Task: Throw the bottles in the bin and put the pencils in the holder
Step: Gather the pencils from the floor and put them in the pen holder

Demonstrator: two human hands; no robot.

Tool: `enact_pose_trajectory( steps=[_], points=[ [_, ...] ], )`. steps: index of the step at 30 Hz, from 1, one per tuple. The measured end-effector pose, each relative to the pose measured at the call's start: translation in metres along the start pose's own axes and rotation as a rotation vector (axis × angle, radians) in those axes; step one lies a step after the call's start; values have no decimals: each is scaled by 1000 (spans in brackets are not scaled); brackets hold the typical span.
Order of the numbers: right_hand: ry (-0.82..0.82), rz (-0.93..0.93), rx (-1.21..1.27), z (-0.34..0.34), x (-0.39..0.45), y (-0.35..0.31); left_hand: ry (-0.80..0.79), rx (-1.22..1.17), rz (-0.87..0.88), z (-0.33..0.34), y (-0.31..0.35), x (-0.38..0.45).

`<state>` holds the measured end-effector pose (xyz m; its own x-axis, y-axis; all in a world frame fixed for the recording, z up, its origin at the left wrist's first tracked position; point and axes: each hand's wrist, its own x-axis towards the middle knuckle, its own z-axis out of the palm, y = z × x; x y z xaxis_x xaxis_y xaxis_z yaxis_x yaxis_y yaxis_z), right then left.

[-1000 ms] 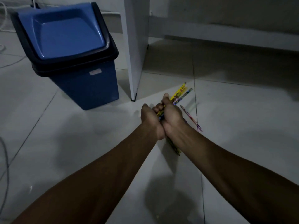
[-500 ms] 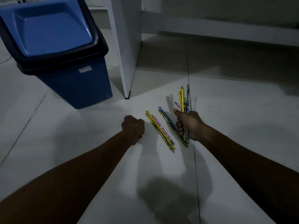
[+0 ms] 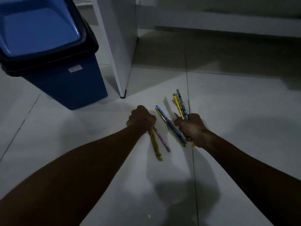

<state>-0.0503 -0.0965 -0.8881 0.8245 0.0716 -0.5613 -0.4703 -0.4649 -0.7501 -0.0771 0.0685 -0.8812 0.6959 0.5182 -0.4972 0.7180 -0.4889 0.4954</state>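
Observation:
Coloured pencils lie on the white tiled floor between my hands. My right hand (image 3: 193, 128) is closed around a bunch of pencils (image 3: 179, 104) whose tips stick up past the fist. My left hand (image 3: 141, 119) is closed over the top ends of a yellow and a pink pencil (image 3: 157, 143) that trail back on the floor. A blue and a yellow pencil (image 3: 169, 124) lie loose between the hands. The blue bin (image 3: 65, 82) with its blue swing lid (image 3: 35, 28) stands at the far left. No bottles or holder are in view.
A white furniture panel (image 3: 118, 46) stands on the floor just right of the bin, its foot near the pencils. A low white ledge (image 3: 228, 25) runs along the back. Dark tile joints cross the floor.
My left hand has moved right and closed onto the yellow and pink pencils, pulling them apart from the blue pair. My right hand keeps its bunch. The view has shifted closer.

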Motion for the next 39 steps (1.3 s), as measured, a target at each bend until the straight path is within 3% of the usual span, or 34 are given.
enact_pose_trajectory(
  steps=[6,10,15,27,31,36,39],
  points=[
    [41,-56,-94,10,-1,8,45,115,51,9,-7,-6],
    [2,-89,-178,22,-12,9,37,-149,-25,1,-14,4],
    [40,-156,-333,42,-23,18,-90,-579,-210,-18,-18,15],
    [-6,-170,-657,59,-48,4,-238,-993,-277,-53,-55,16],
    [-46,-153,-577,56,-48,-3,-241,-1065,-271,-46,-51,11],
    [-128,-98,-191,34,-34,-5,-249,-1002,-267,-33,-33,7],
    [-93,-97,-31,13,-32,-10,-242,-904,-230,-20,-19,3]
  ],
)
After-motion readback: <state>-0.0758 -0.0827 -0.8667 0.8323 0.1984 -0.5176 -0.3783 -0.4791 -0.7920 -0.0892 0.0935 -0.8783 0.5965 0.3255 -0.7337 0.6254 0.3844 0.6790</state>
